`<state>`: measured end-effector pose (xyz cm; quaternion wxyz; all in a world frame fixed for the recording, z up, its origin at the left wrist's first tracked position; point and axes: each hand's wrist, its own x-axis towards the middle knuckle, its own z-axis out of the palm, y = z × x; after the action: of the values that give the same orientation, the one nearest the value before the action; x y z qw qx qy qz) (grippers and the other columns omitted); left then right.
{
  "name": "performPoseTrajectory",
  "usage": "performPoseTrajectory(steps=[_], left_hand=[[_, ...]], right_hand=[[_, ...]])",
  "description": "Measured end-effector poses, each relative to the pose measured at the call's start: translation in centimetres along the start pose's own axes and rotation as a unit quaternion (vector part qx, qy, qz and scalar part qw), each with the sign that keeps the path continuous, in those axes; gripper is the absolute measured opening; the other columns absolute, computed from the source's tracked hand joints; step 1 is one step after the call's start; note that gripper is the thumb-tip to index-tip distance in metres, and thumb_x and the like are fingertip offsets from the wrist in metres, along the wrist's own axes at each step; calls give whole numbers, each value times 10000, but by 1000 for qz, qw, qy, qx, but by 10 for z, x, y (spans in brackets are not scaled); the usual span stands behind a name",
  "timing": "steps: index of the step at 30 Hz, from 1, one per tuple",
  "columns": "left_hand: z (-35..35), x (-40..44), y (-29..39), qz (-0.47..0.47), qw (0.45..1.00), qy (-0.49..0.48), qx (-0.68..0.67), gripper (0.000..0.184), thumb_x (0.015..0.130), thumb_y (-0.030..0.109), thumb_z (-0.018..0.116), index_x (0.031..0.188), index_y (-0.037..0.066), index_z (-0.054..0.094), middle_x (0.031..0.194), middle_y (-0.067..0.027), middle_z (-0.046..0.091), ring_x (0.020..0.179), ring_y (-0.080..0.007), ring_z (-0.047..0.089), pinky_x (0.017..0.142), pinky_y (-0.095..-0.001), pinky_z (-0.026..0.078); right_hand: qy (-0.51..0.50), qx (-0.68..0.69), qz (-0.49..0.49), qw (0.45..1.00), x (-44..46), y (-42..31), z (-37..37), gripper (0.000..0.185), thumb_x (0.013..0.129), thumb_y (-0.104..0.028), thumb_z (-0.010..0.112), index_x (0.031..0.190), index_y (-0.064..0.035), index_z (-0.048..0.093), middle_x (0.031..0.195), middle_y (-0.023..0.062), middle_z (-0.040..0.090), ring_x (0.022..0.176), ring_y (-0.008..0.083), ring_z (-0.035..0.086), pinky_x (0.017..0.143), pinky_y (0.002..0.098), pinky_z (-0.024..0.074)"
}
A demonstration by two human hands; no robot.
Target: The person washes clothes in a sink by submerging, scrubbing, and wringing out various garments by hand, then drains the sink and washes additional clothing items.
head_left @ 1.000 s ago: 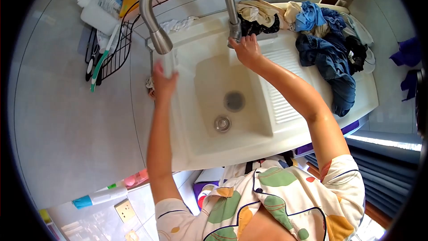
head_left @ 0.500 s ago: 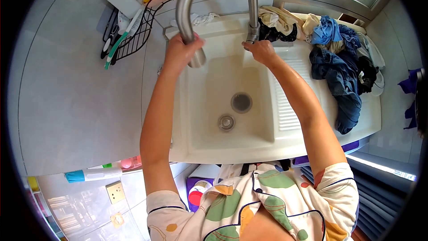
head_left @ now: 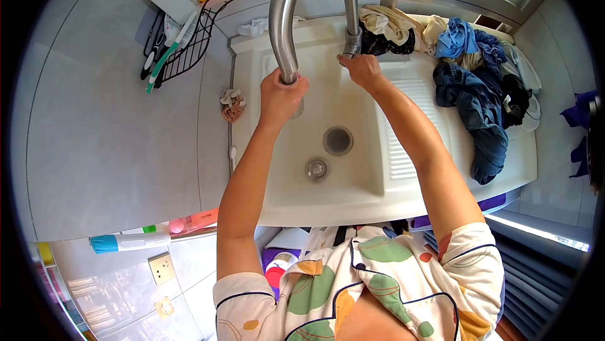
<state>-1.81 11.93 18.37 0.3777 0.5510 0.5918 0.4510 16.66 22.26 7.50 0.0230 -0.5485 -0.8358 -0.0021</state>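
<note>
Watching remotely, I see left hand (head_left: 283, 98) closed round spout end of steel faucet (head_left: 284, 19). Right hand (head_left: 365, 71) at faucet base, fingertips touching; firm grip or not, I can't tell. Faucet arches over white sink (head_left: 315, 210); strainer (head_left: 317, 169) and dark drain (head_left: 338, 141) in floor below. Ribbed drainboard (head_left: 401, 145) just right; crumpled clothes (head_left: 480, 111) beyond.

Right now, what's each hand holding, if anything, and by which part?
Left hand: wrapped around the faucet spout, near its outlet end. Right hand: at the faucet's base; gripping or only touching, can't tell.
</note>
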Motion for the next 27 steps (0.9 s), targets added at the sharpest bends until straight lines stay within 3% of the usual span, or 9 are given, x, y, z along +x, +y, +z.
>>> performPoseTrajectory(steps=[3,9,12,14,19,21,24,26,27], left_hand=[[-9,-7,-17,4,997,21,80,105,650,68,581,636,36,482,520,34,444,476,-35,392,446,-201,331],[-7,-13,-36,-13,999,14,25,119,646,77,585,627,44,472,512,47,414,462,-32,356,430,-204,310],[-11,-14,-31,-6,998,12,61,117,647,73,582,625,41,472,515,43,419,465,-32,363,431,-206,314],[-12,-14,-30,-2,997,15,80,118,647,73,583,625,39,472,518,38,429,470,-33,373,436,-204,321],[-12,-12,-36,2,998,4,67,119,636,76,584,627,35,474,533,22,464,484,-39,410,450,-197,339],[-12,-14,-31,-16,997,13,78,114,627,95,557,611,34,462,503,26,417,472,-51,358,453,-214,332],[-13,-17,-28,-20,996,12,91,109,623,87,556,600,38,461,509,34,414,469,-48,352,446,-210,325],[-11,-23,-27,-42,996,-7,72,100,631,85,557,618,42,468,513,27,430,485,-49,378,460,-210,336],[-8,-25,-26,-61,997,-21,50,91,640,83,557,635,46,475,516,21,446,502,-50,404,474,-210,346]], right_hand=[[13,2,-4,1000,-1,-1,1,374,772,-98,386,1112,-238,456,700,82,588,677,239,586,544,341,444],[30,37,27,999,-3,-8,0,340,760,-91,406,1075,-199,470,706,87,589,672,239,587,556,350,452],[7,43,42,998,-3,-11,0,372,778,-105,395,1113,-259,446,731,122,572,677,285,573,583,365,457],[32,40,43,998,-4,-13,1,332,745,-81,426,1062,-175,458,710,90,586,692,247,586,562,355,455],[57,45,51,996,-3,-14,6,307,745,-80,426,1035,-170,471,695,90,585,684,246,585,553,348,454],[59,40,53,996,-3,-16,3,297,747,-80,424,1025,-169,477,682,88,584,670,244,586,543,344,454],[-27,95,68,993,-5,-16,2,392,769,-80,390,1132,-223,424,823,141,553,792,289,551,656,379,443],[88,42,31,995,-21,-19,6,458,732,-103,457,1173,-206,389,1031,199,463,1010,340,428,812,425,364],[178,58,17,982,-37,-21,6,478,714,-123,470,1180,-184,385,1110,227,387,1073,370,339,870,455,279]])
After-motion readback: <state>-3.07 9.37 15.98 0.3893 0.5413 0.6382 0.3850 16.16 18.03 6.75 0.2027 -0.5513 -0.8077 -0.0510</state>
